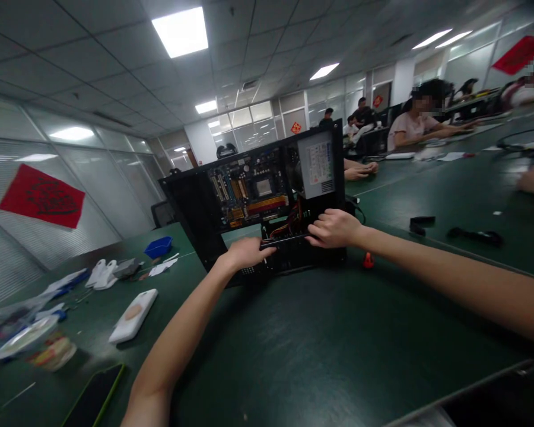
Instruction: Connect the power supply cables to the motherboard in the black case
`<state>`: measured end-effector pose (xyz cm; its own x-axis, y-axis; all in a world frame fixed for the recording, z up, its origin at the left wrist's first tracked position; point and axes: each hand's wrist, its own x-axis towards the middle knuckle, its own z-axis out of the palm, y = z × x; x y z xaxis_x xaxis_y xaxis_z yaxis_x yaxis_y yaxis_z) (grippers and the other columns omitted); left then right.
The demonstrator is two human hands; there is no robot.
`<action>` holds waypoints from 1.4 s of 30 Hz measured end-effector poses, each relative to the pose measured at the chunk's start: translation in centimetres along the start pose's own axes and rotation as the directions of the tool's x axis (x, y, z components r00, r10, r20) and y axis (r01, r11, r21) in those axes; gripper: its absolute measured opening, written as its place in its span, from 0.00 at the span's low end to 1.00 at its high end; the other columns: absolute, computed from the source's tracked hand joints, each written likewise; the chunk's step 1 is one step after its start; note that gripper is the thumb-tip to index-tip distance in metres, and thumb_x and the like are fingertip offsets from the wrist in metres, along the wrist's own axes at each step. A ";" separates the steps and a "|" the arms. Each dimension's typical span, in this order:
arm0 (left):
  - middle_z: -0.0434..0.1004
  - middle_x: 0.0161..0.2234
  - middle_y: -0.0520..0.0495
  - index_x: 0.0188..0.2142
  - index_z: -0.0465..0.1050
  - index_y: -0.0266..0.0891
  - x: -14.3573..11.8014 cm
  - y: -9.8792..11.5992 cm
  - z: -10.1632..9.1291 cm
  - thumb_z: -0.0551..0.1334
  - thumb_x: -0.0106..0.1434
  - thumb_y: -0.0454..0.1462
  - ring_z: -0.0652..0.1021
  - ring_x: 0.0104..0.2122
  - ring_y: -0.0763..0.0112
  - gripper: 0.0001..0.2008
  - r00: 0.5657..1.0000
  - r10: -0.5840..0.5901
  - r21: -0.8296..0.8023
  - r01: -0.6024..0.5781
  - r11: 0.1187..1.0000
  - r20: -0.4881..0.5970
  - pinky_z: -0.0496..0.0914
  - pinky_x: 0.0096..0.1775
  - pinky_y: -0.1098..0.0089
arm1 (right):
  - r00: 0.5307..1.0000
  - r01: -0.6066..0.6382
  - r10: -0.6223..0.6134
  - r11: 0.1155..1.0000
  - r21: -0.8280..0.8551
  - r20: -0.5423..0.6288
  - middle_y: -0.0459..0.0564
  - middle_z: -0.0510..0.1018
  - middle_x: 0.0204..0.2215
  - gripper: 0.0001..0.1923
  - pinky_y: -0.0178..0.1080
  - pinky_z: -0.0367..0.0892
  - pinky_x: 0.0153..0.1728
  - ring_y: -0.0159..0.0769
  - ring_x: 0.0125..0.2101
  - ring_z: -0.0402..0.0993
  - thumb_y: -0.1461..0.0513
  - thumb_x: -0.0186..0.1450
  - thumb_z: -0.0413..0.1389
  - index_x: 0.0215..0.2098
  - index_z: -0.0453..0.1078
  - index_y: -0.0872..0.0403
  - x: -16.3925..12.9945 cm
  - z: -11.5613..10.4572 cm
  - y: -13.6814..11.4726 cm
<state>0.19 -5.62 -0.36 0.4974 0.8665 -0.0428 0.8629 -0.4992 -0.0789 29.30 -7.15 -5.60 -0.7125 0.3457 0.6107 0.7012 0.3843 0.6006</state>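
Observation:
In the head view an open black computer case (191,222) stands on its side edge on the green table. Inside it show a motherboard (253,193) and a grey power supply (317,163) with loose coloured cables (291,222) below. A dark bar (285,240) crosses the lower part of the case; whether it is fixed to the case I cannot tell. My left hand (245,254) is closed over the bar's left end. Closed round its right end is my right hand (336,228), below the power supply. The undersides of both grips are hidden.
A red-handled tool (368,260) lies right of the case. Black cables (474,236) are farther right. On the left lie a blue tray (158,247), a white box (133,316), a phone (95,394) and a plastic tub (48,350). Other people sit across the table.

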 end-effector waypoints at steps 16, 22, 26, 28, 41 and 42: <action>0.82 0.46 0.34 0.51 0.76 0.34 -4.4 2.3 -1.5 0.51 0.75 0.46 0.82 0.43 0.52 0.21 0.983 0.136 0.059 -0.144 0.988 0.121 0.73 0.41 0.62 | 0.983 0.035 -0.024 0.998 0.056 -0.184 0.47 0.73 0.17 0.22 0.40 0.53 0.30 0.32 0.20 0.63 0.54 0.72 0.53 0.22 0.72 0.54 -1.7 -0.6 -0.5; 0.83 0.42 0.38 0.50 0.77 0.37 -5.3 0.6 -3.1 0.54 0.73 0.45 0.81 0.37 0.59 0.18 0.961 0.194 0.053 -0.208 0.977 0.196 0.70 0.35 0.67 | 0.989 0.027 -0.013 0.995 0.099 -0.147 0.48 0.75 0.18 0.22 0.40 0.52 0.31 0.32 0.20 0.64 0.55 0.72 0.53 0.23 0.72 0.55 -1.1 -1.1 -1.4; 0.83 0.41 0.39 0.49 0.78 0.37 -5.6 -0.8 -4.3 0.59 0.69 0.56 0.81 0.37 0.58 0.26 0.975 0.169 0.063 -0.179 0.982 0.148 0.70 0.34 0.67 | 0.998 -0.013 0.020 0.995 0.103 -0.060 0.50 0.77 0.20 0.21 0.41 0.52 0.32 0.34 0.21 0.66 0.55 0.72 0.53 0.25 0.73 0.56 -1.0 -1.7 -1.5; 0.83 0.43 0.39 0.50 0.78 0.38 -6.1 -1.0 -5.1 0.61 0.68 0.57 0.82 0.39 0.56 0.27 0.987 0.151 0.131 -0.158 0.979 0.063 0.70 0.35 0.67 | 0.999 -0.030 0.033 0.992 0.119 -0.019 0.51 0.78 0.20 0.20 0.41 0.53 0.32 0.35 0.22 0.68 0.55 0.72 0.53 0.27 0.74 0.56 -1.0 -1.9 -1.5; 0.83 0.38 0.43 0.41 0.81 0.41 -11.7 6.6 -10.8 0.62 0.69 0.45 0.82 0.39 0.54 0.12 0.855 0.162 0.339 0.017 0.941 -0.493 0.72 0.40 0.63 | 0.990 -0.126 0.129 0.546 0.828 0.065 0.57 0.82 0.46 0.21 0.43 0.70 0.44 0.43 0.44 0.78 0.49 0.71 0.56 0.52 0.73 0.58 8.0 -11.3 -2.9; 0.82 0.39 0.43 0.41 0.81 0.41 -11.8 6.8 -10.9 0.63 0.69 0.45 0.82 0.39 0.54 0.12 0.848 0.159 0.308 0.006 0.951 -0.506 0.72 0.41 0.63 | 0.985 -0.174 0.105 0.490 0.854 0.140 0.53 0.82 0.37 0.19 0.39 0.68 0.37 0.39 0.36 0.77 0.49 0.72 0.55 0.44 0.75 0.57 9.0 -12.4 -2.5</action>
<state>1.17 -19.23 10.46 0.6041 0.6541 0.4552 0.7961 -0.4693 -0.3821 21.41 -15.59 4.76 -0.6320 0.5004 0.5917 0.4443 0.8596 -0.2525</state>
